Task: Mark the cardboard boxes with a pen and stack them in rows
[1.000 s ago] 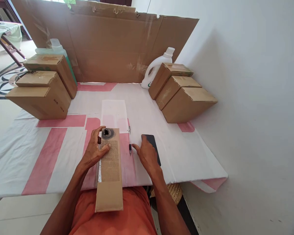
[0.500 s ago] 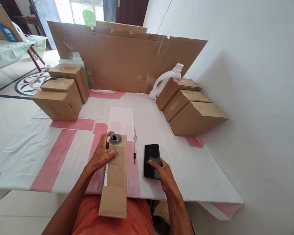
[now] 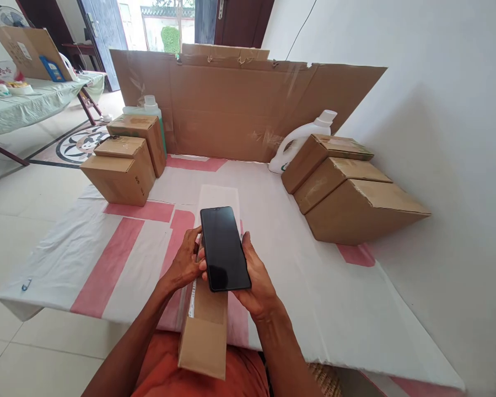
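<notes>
My right hand [image 3: 254, 281] is closed around a black smartphone [image 3: 225, 251], its dark screen facing up. The phone is above a long narrow cardboard box [image 3: 204, 336] and hides the box's far end, where a hole showed before. My left hand [image 3: 186, 259] grips that box from its left side, fingers partly behind the phone. The near end of the box sticks out past the table edge over my lap. Beneath lies a white sheet of paper [image 3: 219, 196], partly covered by the phone. The pen seen earlier is hidden now.
Stacked cardboard boxes [image 3: 124, 179] and a bottle of green liquid [image 3: 151, 105] stand at the left. More boxes [image 3: 347, 193] and a white jug [image 3: 301, 138] stand at the right. A tall cardboard panel [image 3: 231, 105] closes off the back. A white wall [image 3: 446, 110] rises on the right.
My right hand has picked the phone up from the table and carried it left over the box. My left hand stays on the box. The view has shifted slightly left.
</notes>
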A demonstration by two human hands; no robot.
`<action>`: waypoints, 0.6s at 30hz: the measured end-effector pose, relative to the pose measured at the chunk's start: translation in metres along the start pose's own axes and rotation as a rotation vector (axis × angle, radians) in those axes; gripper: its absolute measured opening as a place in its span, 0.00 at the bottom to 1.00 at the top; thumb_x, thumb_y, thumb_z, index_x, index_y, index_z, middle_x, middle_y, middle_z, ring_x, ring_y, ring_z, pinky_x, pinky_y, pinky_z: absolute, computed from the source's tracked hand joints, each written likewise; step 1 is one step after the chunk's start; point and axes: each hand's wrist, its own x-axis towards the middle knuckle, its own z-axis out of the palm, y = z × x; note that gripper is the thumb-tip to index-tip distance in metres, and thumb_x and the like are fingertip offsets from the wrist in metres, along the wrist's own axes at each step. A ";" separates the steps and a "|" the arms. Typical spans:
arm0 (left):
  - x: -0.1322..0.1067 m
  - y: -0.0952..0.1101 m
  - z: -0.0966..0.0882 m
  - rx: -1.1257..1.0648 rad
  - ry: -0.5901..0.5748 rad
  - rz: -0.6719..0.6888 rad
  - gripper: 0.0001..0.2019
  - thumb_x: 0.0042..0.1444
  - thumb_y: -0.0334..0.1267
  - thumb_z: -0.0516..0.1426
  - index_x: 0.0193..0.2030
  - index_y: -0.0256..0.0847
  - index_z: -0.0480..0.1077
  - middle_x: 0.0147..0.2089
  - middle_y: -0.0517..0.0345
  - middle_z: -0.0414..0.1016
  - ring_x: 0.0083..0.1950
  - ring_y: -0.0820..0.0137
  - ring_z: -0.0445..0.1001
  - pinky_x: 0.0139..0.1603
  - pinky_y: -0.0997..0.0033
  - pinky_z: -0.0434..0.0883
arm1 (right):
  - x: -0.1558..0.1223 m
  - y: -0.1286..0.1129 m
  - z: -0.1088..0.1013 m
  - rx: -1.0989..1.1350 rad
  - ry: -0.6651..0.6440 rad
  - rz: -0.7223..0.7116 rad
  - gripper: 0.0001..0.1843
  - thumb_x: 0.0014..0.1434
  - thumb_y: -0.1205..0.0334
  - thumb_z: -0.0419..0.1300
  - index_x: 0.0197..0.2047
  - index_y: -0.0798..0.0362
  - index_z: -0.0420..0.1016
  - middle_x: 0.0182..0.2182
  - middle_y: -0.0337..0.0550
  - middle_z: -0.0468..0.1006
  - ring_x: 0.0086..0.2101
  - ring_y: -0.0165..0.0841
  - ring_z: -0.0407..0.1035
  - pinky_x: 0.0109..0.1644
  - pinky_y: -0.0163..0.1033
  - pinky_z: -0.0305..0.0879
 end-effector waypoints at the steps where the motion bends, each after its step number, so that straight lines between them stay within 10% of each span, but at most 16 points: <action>1: 0.000 -0.002 -0.001 -0.006 -0.003 -0.001 0.32 0.57 0.43 0.60 0.69 0.45 0.62 0.58 0.48 0.67 0.53 0.59 0.70 0.54 0.56 0.73 | 0.004 0.001 0.002 0.011 -0.003 0.023 0.39 0.67 0.28 0.45 0.50 0.54 0.79 0.40 0.54 0.85 0.44 0.47 0.81 0.45 0.51 0.79; 9: 0.000 -0.009 -0.003 -0.004 0.016 0.013 0.32 0.56 0.40 0.60 0.68 0.46 0.61 0.63 0.48 0.65 0.52 0.61 0.70 0.55 0.57 0.71 | 0.001 -0.002 -0.016 0.002 0.101 0.051 0.35 0.69 0.33 0.44 0.49 0.54 0.78 0.37 0.53 0.84 0.38 0.46 0.80 0.41 0.50 0.77; 18: 0.000 -0.006 -0.007 -0.013 -0.014 -0.008 0.36 0.53 0.40 0.60 0.70 0.44 0.60 0.67 0.46 0.62 0.54 0.59 0.68 0.56 0.57 0.70 | -0.014 0.016 -0.132 -0.762 0.797 -0.278 0.33 0.53 0.26 0.63 0.23 0.47 0.60 0.21 0.34 0.63 0.28 0.32 0.58 0.31 0.38 0.58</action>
